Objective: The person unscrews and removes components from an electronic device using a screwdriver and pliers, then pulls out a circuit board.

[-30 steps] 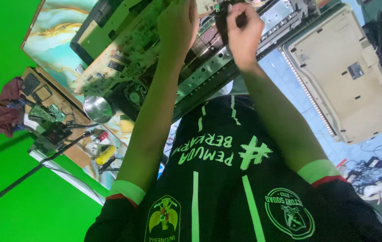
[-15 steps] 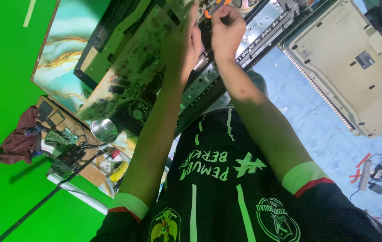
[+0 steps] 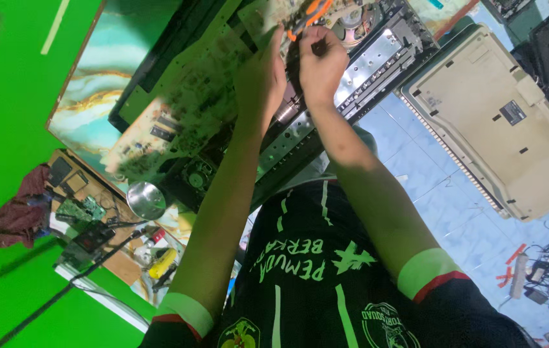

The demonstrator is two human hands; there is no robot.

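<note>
While the left hand [image 3: 260, 80] lies flat on a large green circuit board [image 3: 184, 113], the right hand [image 3: 319, 64] pinches orange-handled pliers [image 3: 310, 14].
The board looks stiff, light and fragile; its bare edges seem safest to hold.

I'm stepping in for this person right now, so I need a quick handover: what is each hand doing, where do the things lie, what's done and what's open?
Left hand: flat against the big circuit board, steadying it.
Right hand: closed on a small dark part, just under the orange-handled tool.
The board lies tilted over the opened metal chassis; a beige back cover lies apart on the blue floor.
Done: cover off, board exposed.
Left: the work at the board's top edge is unfinished; its details are too small to tell.
</note>
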